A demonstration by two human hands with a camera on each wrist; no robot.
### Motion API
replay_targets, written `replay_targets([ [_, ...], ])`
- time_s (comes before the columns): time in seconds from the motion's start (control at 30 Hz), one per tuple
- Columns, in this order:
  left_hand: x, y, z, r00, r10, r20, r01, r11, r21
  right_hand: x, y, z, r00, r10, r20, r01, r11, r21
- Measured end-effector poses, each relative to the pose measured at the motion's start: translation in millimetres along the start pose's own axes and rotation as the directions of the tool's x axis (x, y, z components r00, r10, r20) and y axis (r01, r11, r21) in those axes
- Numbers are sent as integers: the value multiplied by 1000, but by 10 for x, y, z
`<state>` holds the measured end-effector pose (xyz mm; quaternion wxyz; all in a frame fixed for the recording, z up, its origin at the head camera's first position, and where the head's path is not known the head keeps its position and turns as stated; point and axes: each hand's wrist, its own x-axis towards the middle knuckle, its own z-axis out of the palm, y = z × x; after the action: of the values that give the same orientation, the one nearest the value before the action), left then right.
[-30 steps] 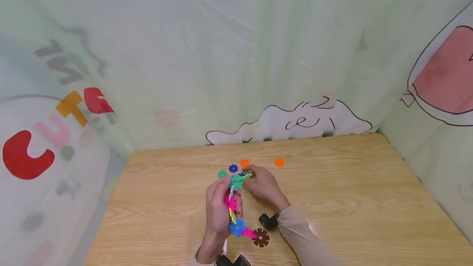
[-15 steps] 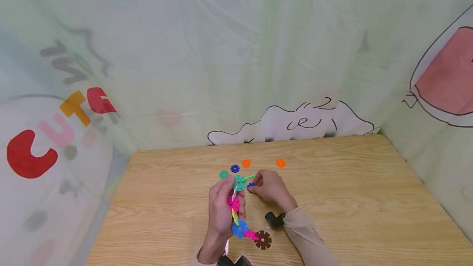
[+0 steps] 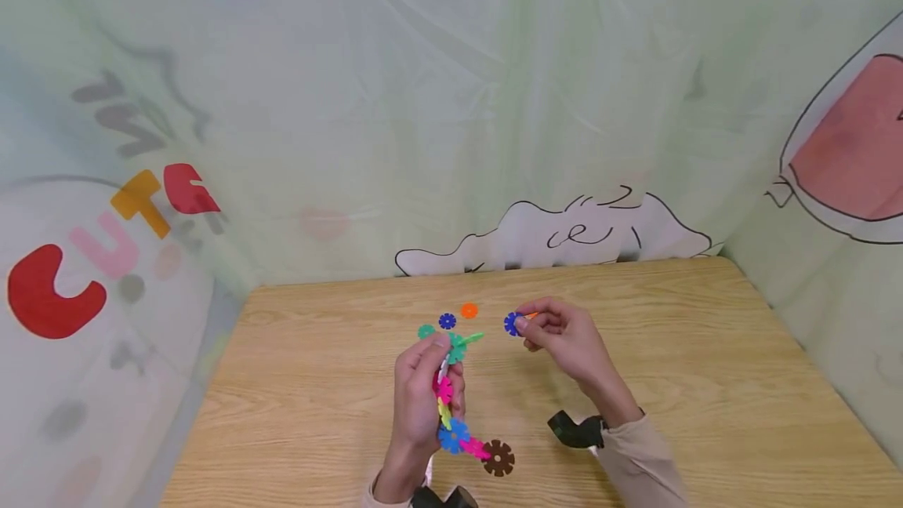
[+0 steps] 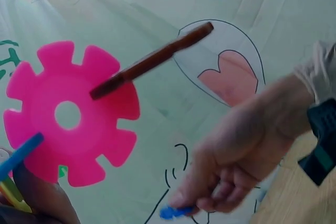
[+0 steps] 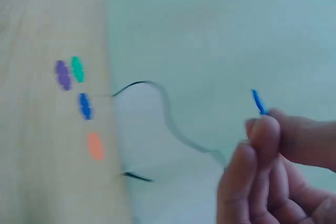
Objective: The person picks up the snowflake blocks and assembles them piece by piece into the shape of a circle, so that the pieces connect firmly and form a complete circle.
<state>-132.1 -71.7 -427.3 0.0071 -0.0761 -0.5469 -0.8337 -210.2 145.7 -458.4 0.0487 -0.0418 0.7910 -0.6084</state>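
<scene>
In the head view my left hand [image 3: 418, 402] grips a chain of interlocked notched plastic discs. A teal disc [image 3: 457, 350] with a light-green one stuck in it is at the top; a brown disc [image 3: 498, 458] ends the bottom. White, pink, yellow and blue discs lie between, partly hidden by the fingers. The left wrist view shows a pink disc [image 4: 97, 114] close up, the brown one [image 4: 152, 62] slotted into its edge. My right hand [image 3: 574, 343] pinches a loose dark blue notched disc [image 3: 511, 324] between thumb and fingertips, above the table and apart from the chain.
Beyond the left hand, a teal disc [image 3: 426, 332], a dark blue disc [image 3: 447, 321] and an orange disc [image 3: 469, 310] lie on the wooden table [image 3: 303, 382]. Another orange disc is mostly hidden behind the right fingers. A purple disc [image 5: 63, 75] shows in the right wrist view.
My right hand has picked up the dark blue disc from beside the chain and carried it right, raising it. The left hand stays nearly in place with the chain.
</scene>
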Motion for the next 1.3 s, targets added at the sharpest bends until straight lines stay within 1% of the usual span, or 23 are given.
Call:
replay_targets([
  [0.1, -14, 9, 12, 1000, -16, 18, 16, 1000, -7, -170, -177, -57, 996, -71, -57, 72, 997, 22],
  [0.17, -20, 15, 21, 999, -28, 28, 28, 1000, -11, -273, -278, -67, 990, -125, -67, 127, 991, 30],
  [0.3, -28, 16, 35, 998, -48, 49, 48, 999, -9, -420, -397, -52, 973, -225, -50, 228, 972, 61],
  [0.4, -25, 18, 29, 997, -51, 60, 51, 999, -6, -470, -429, -16, 956, -292, -30, 293, 954, 66],
  [0.5, -22, 14, 22, 997, -51, 61, 51, 999, -10, -498, -438, 18, 944, -328, -21, 329, 942, 70],
  [0.6, -19, 8, 20, 998, -46, 51, 47, 999, -16, -509, -448, 40, 943, -332, -23, 332, 940, 81],
  [0.7, -16, 0, 23, 999, -36, 22, 37, 999, -10, -517, -462, 43, 947, -320, -24, 321, 943, 88],
  [0.83, -9, -16, 35, 999, -10, -53, 11, 1000, 6, -519, -469, 23, 952, -304, -22, 305, 949, 82],
  [0.93, 3, -22, 52, 991, 6, -133, -5, 1000, 6, -515, -467, 1, 954, -298, -26, 299, 951, 76],
  [1.07, 19, -36, 57, 975, 24, -221, -19, 1000, 23, -519, -478, -7, 951, -308, -31, 309, 948, 75],
  [1.13, 23, -48, 50, 970, 35, -241, -26, 999, 37, -524, -484, -3, 951, -309, -30, 311, 947, 77],
  [1.2, 26, -52, 48, 967, 47, -250, -38, 998, 43, -524, -481, -2, 951, -308, -23, 309, 948, 77],
  [1.3, 30, -54, 49, 966, 59, -250, -49, 998, 45, -526, -476, 2, 952, -305, -10, 305, 949, 74],
])
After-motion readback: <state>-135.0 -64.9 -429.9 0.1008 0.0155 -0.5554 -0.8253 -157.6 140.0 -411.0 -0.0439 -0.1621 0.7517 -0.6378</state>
